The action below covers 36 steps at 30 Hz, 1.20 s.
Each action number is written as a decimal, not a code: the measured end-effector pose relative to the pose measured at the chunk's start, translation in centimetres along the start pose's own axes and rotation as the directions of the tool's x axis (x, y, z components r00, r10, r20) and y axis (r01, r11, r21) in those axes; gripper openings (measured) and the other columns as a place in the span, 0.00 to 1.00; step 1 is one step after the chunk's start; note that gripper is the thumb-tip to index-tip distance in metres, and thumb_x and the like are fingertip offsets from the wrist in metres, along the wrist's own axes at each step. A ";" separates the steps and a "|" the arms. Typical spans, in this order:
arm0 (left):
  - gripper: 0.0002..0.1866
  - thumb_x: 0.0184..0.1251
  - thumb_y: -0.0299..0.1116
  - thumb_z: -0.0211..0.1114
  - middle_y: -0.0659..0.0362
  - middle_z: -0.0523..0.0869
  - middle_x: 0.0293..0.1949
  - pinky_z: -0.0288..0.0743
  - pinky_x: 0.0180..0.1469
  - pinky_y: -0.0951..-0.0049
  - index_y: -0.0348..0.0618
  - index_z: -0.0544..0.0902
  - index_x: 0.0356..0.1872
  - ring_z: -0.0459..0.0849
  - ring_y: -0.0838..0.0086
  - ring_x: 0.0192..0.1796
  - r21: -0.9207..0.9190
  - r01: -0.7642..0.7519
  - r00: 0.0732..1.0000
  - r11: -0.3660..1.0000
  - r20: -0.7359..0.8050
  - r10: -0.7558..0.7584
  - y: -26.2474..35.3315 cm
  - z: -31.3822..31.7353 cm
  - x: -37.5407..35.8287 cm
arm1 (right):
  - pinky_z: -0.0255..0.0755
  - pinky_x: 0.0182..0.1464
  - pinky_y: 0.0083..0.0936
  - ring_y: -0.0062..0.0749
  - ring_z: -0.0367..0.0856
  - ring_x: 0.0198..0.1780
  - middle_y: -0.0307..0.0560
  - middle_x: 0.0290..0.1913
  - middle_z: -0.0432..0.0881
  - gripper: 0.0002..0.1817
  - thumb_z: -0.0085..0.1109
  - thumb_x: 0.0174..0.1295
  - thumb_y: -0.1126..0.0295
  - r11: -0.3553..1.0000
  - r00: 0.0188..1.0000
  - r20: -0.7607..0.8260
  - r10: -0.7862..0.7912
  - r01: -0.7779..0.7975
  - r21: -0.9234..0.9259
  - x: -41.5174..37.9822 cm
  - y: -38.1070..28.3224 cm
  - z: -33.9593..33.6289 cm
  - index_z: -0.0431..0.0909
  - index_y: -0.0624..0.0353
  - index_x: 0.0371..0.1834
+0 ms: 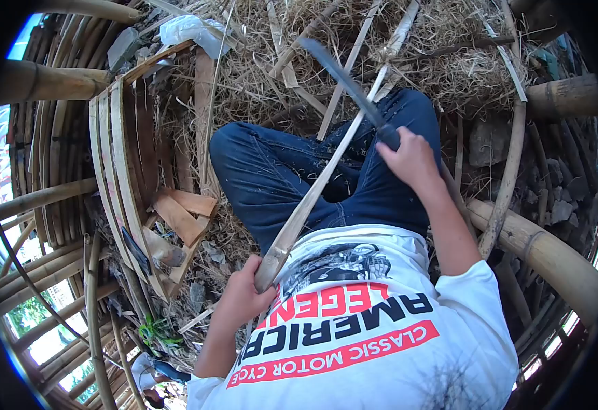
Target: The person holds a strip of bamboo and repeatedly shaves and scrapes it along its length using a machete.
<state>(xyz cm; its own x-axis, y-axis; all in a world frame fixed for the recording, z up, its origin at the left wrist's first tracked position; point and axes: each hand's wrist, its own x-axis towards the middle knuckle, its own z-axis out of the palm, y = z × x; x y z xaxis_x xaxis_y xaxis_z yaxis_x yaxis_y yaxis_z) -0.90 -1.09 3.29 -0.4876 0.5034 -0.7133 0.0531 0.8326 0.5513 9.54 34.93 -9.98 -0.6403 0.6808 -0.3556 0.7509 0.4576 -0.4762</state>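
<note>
My left hand (245, 292) is closed round the near, wider end of a long pale bamboo strip (312, 195), close against the white shirt. From there the strip slants up and away across my lap, between my jeans-clad legs (265, 178). In my right hand (412, 158), a machete (340, 75) is gripped by its dark handle, above my right knee. Its long grey blade points forward and to the left, crossing over the far part of the strip in this view.
Curly bamboo shavings (244, 89) and loose strips cover the ground ahead. At left stands a slatted wooden crate (118, 157) with wood offcuts (183, 215) by it. A plastic bag (193, 34) lies beyond. Thick bamboo poles (538, 253) flank me.
</note>
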 end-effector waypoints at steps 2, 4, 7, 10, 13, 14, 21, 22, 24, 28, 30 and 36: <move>0.20 0.52 0.27 0.68 0.44 0.84 0.30 0.76 0.37 0.64 0.36 0.75 0.47 0.86 0.59 0.33 0.105 -0.040 0.998 0.994 -0.047 0.045 0.1 0.3 0.8 | 0.80 0.47 0.51 0.63 0.86 0.42 0.68 0.34 0.85 0.24 0.69 0.57 0.53 0.997 0.995 0.079 -0.062 0.058 0.054 -2.2 -0.8 0.6 0.78 0.64 0.42; 0.20 0.50 0.25 0.67 0.43 0.82 0.29 0.74 0.34 0.66 0.36 0.74 0.45 0.85 0.62 0.32 0.174 -0.071 0.991 0.982 -0.100 0.090 0.0 0.5 1.7 | 0.80 0.43 0.48 0.62 0.86 0.39 0.67 0.33 0.85 0.23 0.70 0.57 0.57 0.969 0.981 0.132 -0.145 0.114 0.218 -4.1 -1.3 0.7 0.75 0.64 0.43; 0.19 0.50 0.25 0.66 0.54 0.83 0.27 0.75 0.31 0.72 0.35 0.75 0.45 0.84 0.72 0.29 0.050 -0.063 0.997 0.997 -0.042 0.065 -0.1 -0.7 2.5 | 0.76 0.32 0.35 0.45 0.85 0.28 0.58 0.28 0.83 0.20 0.73 0.57 0.63 0.863 0.942 0.234 -0.239 0.096 0.496 -4.4 -1.2 -0.3 0.74 0.64 0.42; 0.20 0.48 0.30 0.66 0.44 0.83 0.27 0.76 0.35 0.61 0.36 0.77 0.44 0.84 0.53 0.29 0.039 -0.034 0.999 0.999 -0.024 0.035 0.1 -3.2 2.1 | 0.69 0.27 0.21 0.21 0.78 0.24 0.43 0.27 0.82 0.14 0.69 0.63 0.65 0.751 0.946 0.170 -0.276 0.102 0.652 -2.7 0.1 -0.2 0.77 0.65 0.40; 0.20 0.47 0.30 0.66 0.46 0.81 0.25 0.75 0.34 0.61 0.37 0.77 0.44 0.82 0.54 0.28 0.083 -0.058 0.998 0.995 -0.033 0.061 -0.1 -5.2 1.7 | 0.69 0.22 0.18 0.16 0.73 0.21 0.39 0.29 0.80 0.11 0.57 0.74 0.65 0.587 0.952 0.244 -0.188 -0.090 0.804 0.3 2.1 0.5 0.79 0.63 0.39; 0.19 0.47 0.30 0.66 0.46 0.81 0.25 0.74 0.34 0.61 0.37 0.77 0.44 0.81 0.55 0.27 0.109 -0.071 0.997 0.991 -0.003 0.072 -0.4 -5.6 1.6 | 0.69 0.22 0.19 0.18 0.73 0.20 0.40 0.28 0.80 0.13 0.54 0.75 0.63 0.525 0.954 0.254 -0.160 -0.136 0.840 1.3 3.1 1.0 0.78 0.63 0.41; 0.21 0.47 0.30 0.65 0.54 0.81 0.26 0.74 0.33 0.66 0.37 0.77 0.46 0.80 0.68 0.27 -0.010 -0.105 0.993 0.994 0.058 0.105 -1.1 -6.3 2.7 | 0.72 0.24 0.24 0.23 0.73 0.20 0.41 0.27 0.75 0.22 0.46 0.78 0.49 0.262 0.944 0.331 -0.002 -0.318 0.911 3.8 3.3 1.8 0.72 0.61 0.50; 0.21 0.47 0.29 0.64 0.58 0.80 0.28 0.73 0.34 0.69 0.38 0.77 0.47 0.78 0.74 0.30 -0.033 -0.038 0.994 0.999 0.104 0.041 -1.2 -6.7 2.9 | 0.72 0.23 0.25 0.24 0.73 0.20 0.41 0.26 0.74 0.24 0.46 0.78 0.48 0.245 0.937 0.349 -0.005 -0.337 0.909 3.4 3.3 1.8 0.71 0.62 0.51; 0.21 0.47 0.28 0.63 0.59 0.79 0.28 0.72 0.34 0.71 0.37 0.77 0.47 0.78 0.75 0.31 -0.059 -0.077 0.990 0.995 0.118 0.083 -2.0 -7.0 3.2 | 0.72 0.23 0.25 0.25 0.72 0.20 0.42 0.26 0.73 0.25 0.45 0.78 0.47 0.171 0.916 0.401 -0.021 -0.392 0.904 3.1 3.9 0.9 0.71 0.62 0.51; 0.24 0.43 0.30 0.66 0.63 0.76 0.32 0.69 0.37 0.75 0.37 0.76 0.46 0.73 0.80 0.35 -0.184 -0.016 0.983 0.983 0.179 0.050 -2.2 -6.8 3.5 | 0.69 0.24 0.24 0.24 0.70 0.21 0.40 0.27 0.72 0.26 0.44 0.78 0.45 0.050 0.903 0.425 -0.056 -0.423 0.905 3.7 5.2 -0.1 0.71 0.61 0.53; 0.24 0.43 0.30 0.67 0.63 0.76 0.32 0.69 0.37 0.75 0.38 0.76 0.46 0.73 0.80 0.35 -0.216 -0.014 0.978 0.976 0.199 0.058 -2.2 -6.7 3.4 | 0.68 0.24 0.23 0.24 0.69 0.21 0.40 0.27 0.72 0.26 0.44 0.78 0.44 -0.002 0.909 0.416 0.002 -0.416 0.909 4.1 4.9 0.1 0.71 0.60 0.52; 0.25 0.43 0.30 0.65 0.63 0.77 0.32 0.68 0.37 0.75 0.38 0.77 0.48 0.73 0.79 0.35 -0.157 -0.051 0.979 0.986 0.188 0.080 -2.4 -6.9 3.8 | 0.69 0.25 0.24 0.23 0.70 0.21 0.40 0.25 0.72 0.26 0.44 0.78 0.44 0.093 0.875 0.481 -0.051 -0.475 0.875 3.4 5.4 -0.7 0.72 0.60 0.51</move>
<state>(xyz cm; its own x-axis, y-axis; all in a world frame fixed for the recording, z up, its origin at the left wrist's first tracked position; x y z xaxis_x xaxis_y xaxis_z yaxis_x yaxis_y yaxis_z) -8.87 -2.78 2.20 -0.3095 0.6031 -0.7352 -0.0598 0.7593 0.6480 11.48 40.13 -13.22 -0.6768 0.2976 -0.6733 0.2330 -0.7811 -0.5794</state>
